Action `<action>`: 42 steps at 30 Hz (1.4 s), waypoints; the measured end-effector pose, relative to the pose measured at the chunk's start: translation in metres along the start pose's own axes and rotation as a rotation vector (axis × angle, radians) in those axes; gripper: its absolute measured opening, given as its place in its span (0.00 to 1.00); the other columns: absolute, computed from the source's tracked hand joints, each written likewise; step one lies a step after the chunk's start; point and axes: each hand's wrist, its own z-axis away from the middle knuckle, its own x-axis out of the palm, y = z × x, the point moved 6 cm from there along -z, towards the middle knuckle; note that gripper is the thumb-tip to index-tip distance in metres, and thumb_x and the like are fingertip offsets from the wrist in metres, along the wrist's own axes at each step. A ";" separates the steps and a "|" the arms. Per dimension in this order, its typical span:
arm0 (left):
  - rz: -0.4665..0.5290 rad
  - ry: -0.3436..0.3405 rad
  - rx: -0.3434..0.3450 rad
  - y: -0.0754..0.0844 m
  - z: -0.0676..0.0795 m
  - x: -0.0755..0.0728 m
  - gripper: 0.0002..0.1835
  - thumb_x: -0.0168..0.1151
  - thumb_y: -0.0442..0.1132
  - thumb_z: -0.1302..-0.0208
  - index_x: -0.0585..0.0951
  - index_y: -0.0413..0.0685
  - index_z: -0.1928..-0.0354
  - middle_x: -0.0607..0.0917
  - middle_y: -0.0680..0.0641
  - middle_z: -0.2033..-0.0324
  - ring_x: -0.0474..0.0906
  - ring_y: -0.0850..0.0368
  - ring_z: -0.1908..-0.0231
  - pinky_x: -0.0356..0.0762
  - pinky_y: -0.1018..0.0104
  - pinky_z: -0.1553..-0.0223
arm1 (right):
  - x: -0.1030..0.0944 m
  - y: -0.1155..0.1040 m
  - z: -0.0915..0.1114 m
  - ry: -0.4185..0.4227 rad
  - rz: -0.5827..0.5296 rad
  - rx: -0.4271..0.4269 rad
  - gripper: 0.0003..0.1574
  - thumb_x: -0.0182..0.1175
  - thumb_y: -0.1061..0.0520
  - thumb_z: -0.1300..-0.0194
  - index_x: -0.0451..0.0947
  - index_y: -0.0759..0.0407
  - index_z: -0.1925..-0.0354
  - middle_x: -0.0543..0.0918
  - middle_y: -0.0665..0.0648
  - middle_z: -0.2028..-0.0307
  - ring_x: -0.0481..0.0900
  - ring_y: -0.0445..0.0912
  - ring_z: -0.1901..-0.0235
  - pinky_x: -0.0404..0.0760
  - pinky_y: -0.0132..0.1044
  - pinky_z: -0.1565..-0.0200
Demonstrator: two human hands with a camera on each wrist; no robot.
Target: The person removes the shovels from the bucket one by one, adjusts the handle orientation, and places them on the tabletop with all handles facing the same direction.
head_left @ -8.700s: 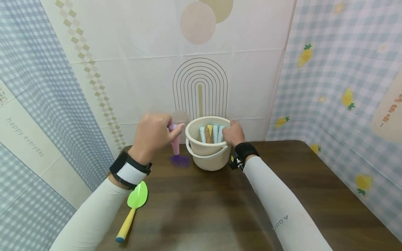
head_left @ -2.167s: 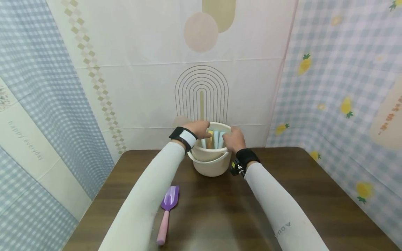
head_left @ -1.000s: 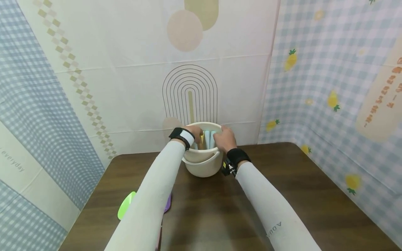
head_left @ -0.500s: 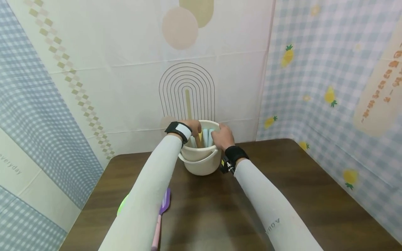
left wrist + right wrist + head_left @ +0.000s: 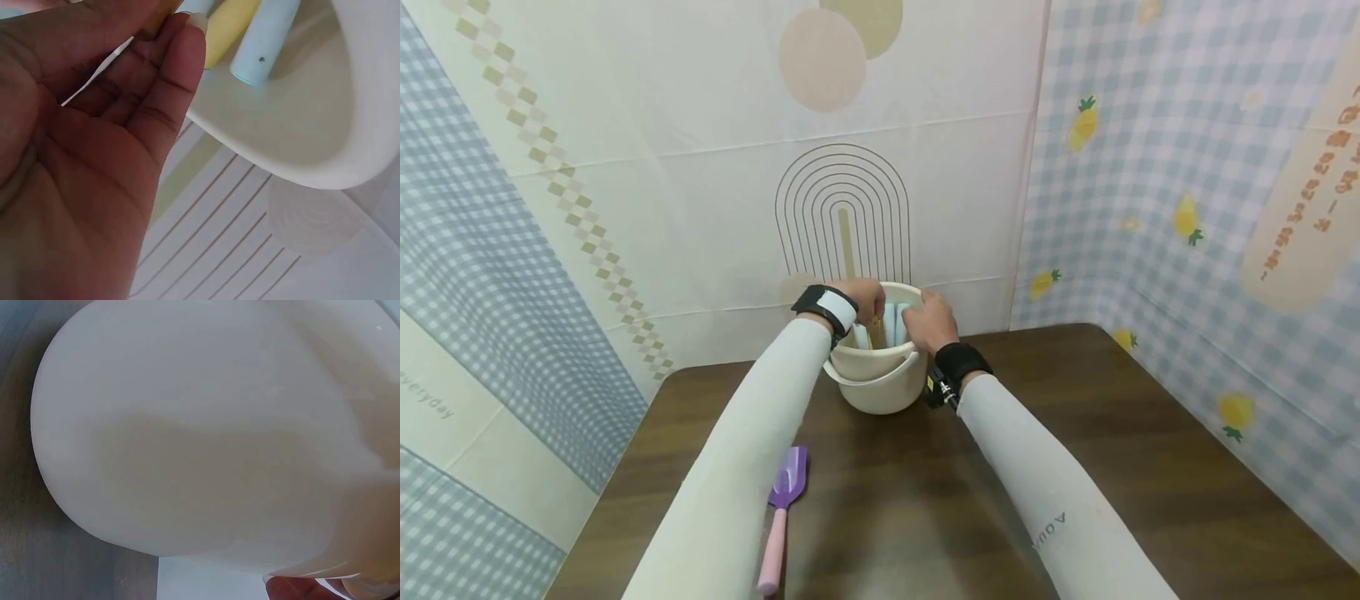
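A cream bucket (image 5: 880, 397) with its handle hanging down in front stands at the back of the table. Several tool handles poke up inside it, among them light blue handles (image 5: 265, 47) and a yellow handle (image 5: 230, 30). My left hand (image 5: 867, 300) reaches over the rim and pinches the top of a tan handle (image 5: 159, 19) between thumb and fingers; that tool's lower end is hidden in the bucket. On the opposite side, my right hand (image 5: 932, 322) grips the rim. A toy shovel with a pink handle (image 5: 773, 550) and purple blade lies beside my left forearm.
The dark wooden table (image 5: 1045, 442) ends at a white cloth wall (image 5: 722, 217) close behind the bucket. Checked cloth (image 5: 1150, 208) hangs on the right, with more on the left. My left sleeve covers part of the table.
The purple shovel, earlier in my left hand beside the bucket, now lies on the table. My left hand went into the bucket and took the tan handle. The green trowel is now hidden.
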 end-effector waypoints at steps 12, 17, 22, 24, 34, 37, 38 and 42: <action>-0.081 0.091 0.179 0.018 0.008 -0.013 0.13 0.62 0.29 0.30 0.85 0.37 0.46 0.87 0.41 0.51 0.79 0.52 0.56 0.81 0.60 0.49 | -0.001 -0.001 0.002 -0.004 -0.002 -0.003 0.30 0.52 0.52 0.30 0.71 0.64 0.35 0.73 0.61 0.50 0.71 0.54 0.56 0.71 0.44 0.58; -0.091 0.162 0.203 0.016 0.018 -0.028 0.09 0.61 0.33 0.27 0.85 0.39 0.51 0.87 0.42 0.54 0.80 0.52 0.57 0.82 0.59 0.50 | -0.001 0.000 0.002 -0.009 0.016 0.003 0.41 0.51 0.52 0.31 0.62 0.65 0.24 0.73 0.64 0.36 0.72 0.56 0.48 0.75 0.51 0.43; -0.087 0.241 0.201 0.013 0.037 -0.045 0.08 0.57 0.36 0.24 0.84 0.42 0.55 0.85 0.45 0.60 0.77 0.54 0.63 0.79 0.62 0.59 | -0.002 -0.002 0.001 -0.005 0.024 -0.004 0.44 0.51 0.51 0.31 0.60 0.64 0.22 0.70 0.67 0.28 0.72 0.58 0.39 0.71 0.55 0.31; -0.099 0.277 0.192 0.013 0.045 -0.051 0.08 0.56 0.38 0.23 0.84 0.43 0.57 0.85 0.46 0.63 0.77 0.55 0.66 0.77 0.63 0.63 | -0.002 -0.002 0.002 -0.008 0.029 -0.009 0.43 0.51 0.51 0.31 0.60 0.65 0.22 0.69 0.67 0.28 0.72 0.59 0.37 0.70 0.55 0.30; -0.274 0.513 0.111 0.018 0.082 -0.081 0.17 0.53 0.50 0.20 0.83 0.47 0.61 0.85 0.49 0.68 0.78 0.55 0.69 0.80 0.60 0.66 | -0.006 -0.002 0.002 0.003 0.044 -0.027 0.41 0.51 0.53 0.32 0.63 0.66 0.24 0.72 0.67 0.29 0.72 0.59 0.34 0.69 0.55 0.28; -0.294 0.582 0.088 0.021 0.095 -0.090 0.19 0.52 0.52 0.20 0.82 0.46 0.62 0.83 0.49 0.69 0.77 0.55 0.70 0.79 0.60 0.67 | -0.005 -0.002 0.001 0.002 0.034 -0.037 0.41 0.51 0.53 0.32 0.64 0.66 0.25 0.73 0.67 0.30 0.73 0.58 0.36 0.70 0.55 0.29; -0.291 0.605 0.086 0.023 0.100 -0.092 0.19 0.52 0.52 0.20 0.82 0.46 0.62 0.83 0.49 0.69 0.77 0.55 0.70 0.79 0.61 0.68 | -0.005 -0.002 0.002 0.000 0.031 -0.040 0.41 0.51 0.53 0.32 0.63 0.66 0.24 0.72 0.67 0.29 0.73 0.59 0.36 0.69 0.55 0.29; -0.304 0.730 0.105 0.027 0.121 -0.102 0.19 0.54 0.51 0.22 0.80 0.45 0.66 0.79 0.50 0.73 0.74 0.55 0.72 0.75 0.63 0.72 | -0.003 -0.004 0.003 -0.010 0.031 -0.043 0.43 0.50 0.53 0.31 0.59 0.68 0.22 0.68 0.68 0.26 0.70 0.60 0.32 0.67 0.56 0.27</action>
